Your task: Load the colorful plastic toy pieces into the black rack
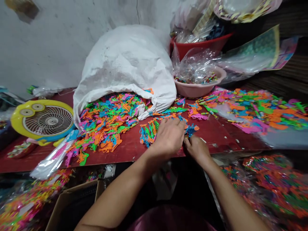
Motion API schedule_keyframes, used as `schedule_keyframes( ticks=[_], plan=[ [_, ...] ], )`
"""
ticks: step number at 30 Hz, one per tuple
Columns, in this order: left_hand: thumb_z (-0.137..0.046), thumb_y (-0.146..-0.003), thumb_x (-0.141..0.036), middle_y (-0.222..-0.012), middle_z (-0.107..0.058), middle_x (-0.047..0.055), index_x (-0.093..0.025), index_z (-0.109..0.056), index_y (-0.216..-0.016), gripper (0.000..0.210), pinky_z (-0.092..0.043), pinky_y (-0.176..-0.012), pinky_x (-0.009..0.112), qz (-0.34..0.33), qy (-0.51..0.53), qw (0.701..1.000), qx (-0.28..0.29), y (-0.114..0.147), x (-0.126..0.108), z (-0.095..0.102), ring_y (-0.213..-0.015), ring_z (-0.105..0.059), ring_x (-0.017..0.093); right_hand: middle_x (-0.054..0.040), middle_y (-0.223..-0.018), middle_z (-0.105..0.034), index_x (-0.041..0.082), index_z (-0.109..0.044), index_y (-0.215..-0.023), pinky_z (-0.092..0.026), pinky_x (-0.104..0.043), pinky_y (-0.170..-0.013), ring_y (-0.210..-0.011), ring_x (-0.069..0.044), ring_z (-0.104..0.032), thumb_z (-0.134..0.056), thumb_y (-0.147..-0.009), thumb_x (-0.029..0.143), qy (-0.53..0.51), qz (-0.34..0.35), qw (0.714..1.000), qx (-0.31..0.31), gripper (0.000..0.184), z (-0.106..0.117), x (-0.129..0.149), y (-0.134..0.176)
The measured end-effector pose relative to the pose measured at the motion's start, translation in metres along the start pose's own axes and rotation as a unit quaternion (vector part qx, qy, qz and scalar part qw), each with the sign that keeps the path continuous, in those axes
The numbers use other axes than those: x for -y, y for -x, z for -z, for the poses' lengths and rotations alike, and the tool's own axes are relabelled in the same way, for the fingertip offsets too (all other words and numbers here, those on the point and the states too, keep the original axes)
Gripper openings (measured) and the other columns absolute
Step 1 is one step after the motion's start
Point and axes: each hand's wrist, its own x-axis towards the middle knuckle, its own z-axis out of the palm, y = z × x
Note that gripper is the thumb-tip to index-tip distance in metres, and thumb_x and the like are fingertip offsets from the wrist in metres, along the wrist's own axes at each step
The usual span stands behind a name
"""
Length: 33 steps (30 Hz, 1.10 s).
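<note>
A left-to-right row of small plastic toys (150, 131) on the red surface (220, 133) is partly covered by the left hand (170, 134); at its right end, the right hand (198, 149) is held, fingers bent. Neither hand's grip can be told.

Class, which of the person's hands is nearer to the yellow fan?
Left: the left hand is right of the yellow fan, beyond the colourful pile; the right hand is farther right.

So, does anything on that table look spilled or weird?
Yes: the big white sack gapes open at the front, and colourful plastic pieces spread out of it onto the red table in a messy heap. That looks spilled, but might be deliberate.
</note>
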Motion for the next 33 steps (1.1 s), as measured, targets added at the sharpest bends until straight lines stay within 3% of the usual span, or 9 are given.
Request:
schedule_keyframes(
  ticks=[3,7,9,15,20,28,33],
  plan=[
    [-0.045,-0.098,-0.021,-0.1,-0.07,0.011,-0.021,-0.071,-0.106,0.027,-0.05,-0.091,0.04,-0.002,-0.005,0.999,0.031,-0.006,0.001,-0.007,-0.097,-0.064,0.026,-0.0155,-0.094,-0.076,0.015,-0.07,-0.105,-0.035,-0.029,-0.061,-0.081,-0.024,-0.07,-0.044,-0.096,0.033,-0.004,0.002,1.0,0.02,0.033,0.005,0.004,0.001],
    [-0.051,-0.098,-0.034,-0.113,-0.067,0.012,-0.019,-0.066,-0.124,0.033,-0.049,-0.093,0.039,-0.025,0.016,1.0,-0.01,-0.012,0.002,-0.007,-0.106,-0.062,0.027,-0.0151,-0.105,-0.075,0.014,-0.064,-0.119,-0.036,-0.03,-0.065,-0.092,-0.026,-0.07,-0.045,-0.097,0.03,-0.011,0.013,0.999,0.05,0.033,0.01,0.006,0.002],
    [-0.057,-0.096,-0.039,-0.116,-0.067,0.011,-0.021,-0.065,-0.128,0.038,-0.048,-0.095,0.039,-0.052,0.022,0.998,-0.005,-0.02,0.001,-0.005,-0.11,-0.06,0.028,-0.0166,-0.108,-0.074,0.013,-0.065,-0.117,-0.036,-0.031,-0.067,-0.097,-0.027,-0.07,-0.041,-0.1,0.03,-0.017,0.019,0.998,0.059,0.034,0.012,0.007,0.003],
    [-0.055,-0.097,-0.032,-0.094,-0.072,0.006,-0.023,-0.078,-0.098,0.025,-0.046,-0.082,0.033,-0.072,-0.001,0.994,0.082,-0.041,0.003,-0.006,-0.094,-0.065,0.022,-0.0125,-0.103,-0.074,0.015,-0.064,-0.111,-0.034,-0.029,-0.066,-0.092,-0.024,-0.068,-0.047,-0.097,0.031,-0.044,0.013,0.998,0.044,0.028,0.01,0.003,0.005],
    [-0.054,-0.098,-0.032,-0.092,-0.073,0.006,-0.023,-0.078,-0.096,0.026,-0.044,-0.079,0.03,-0.078,-0.001,0.993,0.092,-0.041,0.005,-0.007,-0.092,-0.066,0.021,-0.0098,-0.097,-0.075,0.017,-0.067,-0.102,-0.03,-0.029,-0.064,-0.086,-0.021,-0.067,-0.047,-0.097,0.029,-0.051,0.016,0.998,0.037,0.024,0.009,0.0,0.004],
    [-0.052,-0.099,-0.032,-0.092,-0.073,0.007,-0.02,-0.077,-0.095,0.028,-0.041,-0.073,0.03,-0.073,-0.032,0.992,0.1,-0.039,0.006,-0.011,-0.086,-0.066,0.021,-0.0084,-0.096,-0.075,0.02,-0.068,-0.104,-0.029,-0.029,-0.063,-0.084,-0.022,-0.066,-0.048,-0.098,0.033,-0.044,0.022,0.998,0.047,0.024,0.011,-0.004,0.003],
    [-0.053,-0.099,-0.031,-0.091,-0.073,0.008,-0.021,-0.076,-0.098,0.025,-0.042,-0.073,0.031,-0.083,-0.062,0.989,0.105,-0.037,0.007,-0.012,-0.086,-0.066,0.022,-0.0096,-0.109,-0.072,0.019,-0.066,-0.107,-0.033,-0.028,-0.067,-0.093,-0.021,-0.066,-0.046,-0.098,0.028,-0.051,0.024,0.998,0.033,0.023,0.0,-0.001,0.008]
  ],
)
